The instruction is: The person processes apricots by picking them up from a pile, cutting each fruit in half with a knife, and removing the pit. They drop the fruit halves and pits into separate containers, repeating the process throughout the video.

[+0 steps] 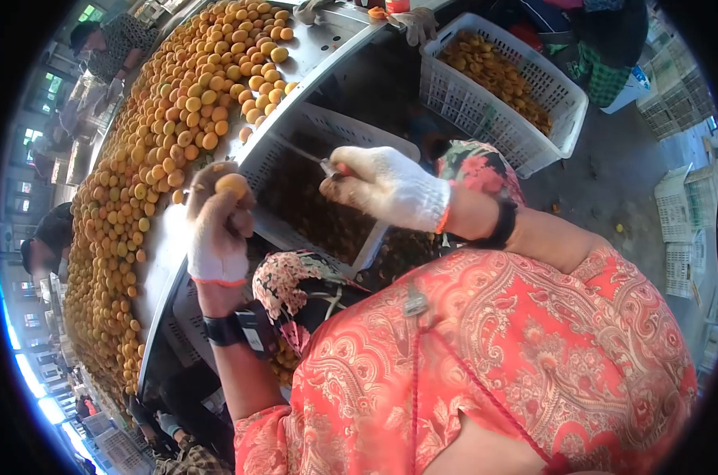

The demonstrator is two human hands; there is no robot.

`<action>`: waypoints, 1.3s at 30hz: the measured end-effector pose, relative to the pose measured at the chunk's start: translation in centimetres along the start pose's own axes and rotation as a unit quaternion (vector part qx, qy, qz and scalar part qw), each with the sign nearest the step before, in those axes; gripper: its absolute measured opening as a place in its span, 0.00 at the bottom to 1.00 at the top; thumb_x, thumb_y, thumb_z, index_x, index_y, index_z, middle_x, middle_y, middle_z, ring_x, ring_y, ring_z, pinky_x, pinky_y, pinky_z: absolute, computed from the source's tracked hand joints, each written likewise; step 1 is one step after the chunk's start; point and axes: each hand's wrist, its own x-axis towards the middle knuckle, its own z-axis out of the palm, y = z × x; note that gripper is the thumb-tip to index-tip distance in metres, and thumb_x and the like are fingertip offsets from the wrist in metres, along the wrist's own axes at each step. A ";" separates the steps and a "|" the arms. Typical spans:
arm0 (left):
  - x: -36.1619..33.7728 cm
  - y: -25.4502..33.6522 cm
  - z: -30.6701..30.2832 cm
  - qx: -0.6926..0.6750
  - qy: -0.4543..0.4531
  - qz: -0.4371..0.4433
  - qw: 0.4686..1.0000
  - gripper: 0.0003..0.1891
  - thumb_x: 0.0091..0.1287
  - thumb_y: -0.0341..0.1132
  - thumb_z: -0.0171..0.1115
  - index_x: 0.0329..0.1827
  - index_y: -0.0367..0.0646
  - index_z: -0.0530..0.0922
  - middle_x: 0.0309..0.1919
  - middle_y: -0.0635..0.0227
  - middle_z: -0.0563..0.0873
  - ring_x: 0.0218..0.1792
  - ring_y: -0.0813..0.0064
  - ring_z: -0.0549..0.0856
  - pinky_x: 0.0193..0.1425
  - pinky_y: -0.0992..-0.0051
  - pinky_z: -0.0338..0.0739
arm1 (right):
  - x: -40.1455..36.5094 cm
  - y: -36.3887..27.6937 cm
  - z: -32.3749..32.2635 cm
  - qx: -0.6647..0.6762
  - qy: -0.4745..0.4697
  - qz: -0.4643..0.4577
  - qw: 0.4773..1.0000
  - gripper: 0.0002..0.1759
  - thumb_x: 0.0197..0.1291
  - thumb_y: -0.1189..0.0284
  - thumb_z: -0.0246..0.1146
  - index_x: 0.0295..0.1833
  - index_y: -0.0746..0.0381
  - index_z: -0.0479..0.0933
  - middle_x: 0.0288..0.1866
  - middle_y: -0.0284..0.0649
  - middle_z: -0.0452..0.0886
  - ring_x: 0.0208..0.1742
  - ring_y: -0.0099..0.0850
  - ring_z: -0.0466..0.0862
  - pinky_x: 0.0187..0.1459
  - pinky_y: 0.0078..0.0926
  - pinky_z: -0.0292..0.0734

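My left hand (219, 229), in a soiled white glove, is closed around an apricot (232, 186) near the metal table's edge. My right hand (386, 188), also gloved in white, grips a small knife (299, 150). Its thin blade points left toward the table, apart from the apricot, and its handle is mostly hidden in the fist. Below both hands stands a white plastic crate (390, 142) with dark, wet-looking bits in it, too dim to name. A large heap of apricots (165, 134) covers the table beyond my left hand.
The metal table (319, 59) curves along the left, its raised rim beside my left wrist. Another white crate (493, 103) holds orange fruit pieces. Gloved hands of another person (416, 26) show at the top. Stacked crates (679, 95) stand at right; other people are across the table.
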 end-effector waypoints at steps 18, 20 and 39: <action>-9.6 1.2 5.8 -0.180 -0.041 0.021 0.982 0.18 0.63 0.28 0.69 0.55 0.35 0.79 0.35 0.74 0.81 0.26 0.91 0.72 0.24 0.89 0.61 | -5.0 -5.0 1.2 -0.058 -0.075 -0.108 0.990 0.17 0.69 0.61 0.63 0.43 0.66 0.75 0.28 0.49 0.79 0.29 0.33 0.79 0.34 0.34 0.74; -9.8 1.5 6.4 -0.177 -0.052 0.029 0.982 0.17 0.64 0.29 0.69 0.54 0.35 0.79 0.35 0.74 0.81 0.25 0.91 0.72 0.23 0.90 0.60 | -5.3 -5.3 1.0 -0.062 -0.073 -0.103 0.990 0.17 0.69 0.60 0.62 0.43 0.66 0.75 0.28 0.49 0.79 0.29 0.33 0.79 0.34 0.34 0.74; -10.0 0.8 9.4 -0.082 0.003 0.150 0.985 0.12 0.71 0.31 0.59 0.54 0.36 0.79 0.32 0.76 0.76 0.24 0.89 0.67 0.25 0.86 0.60 | -6.7 -4.8 1.6 -0.026 -0.037 -0.064 0.997 0.19 0.67 0.58 0.62 0.40 0.67 0.76 0.31 0.55 0.82 0.38 0.54 0.85 0.37 0.44 0.77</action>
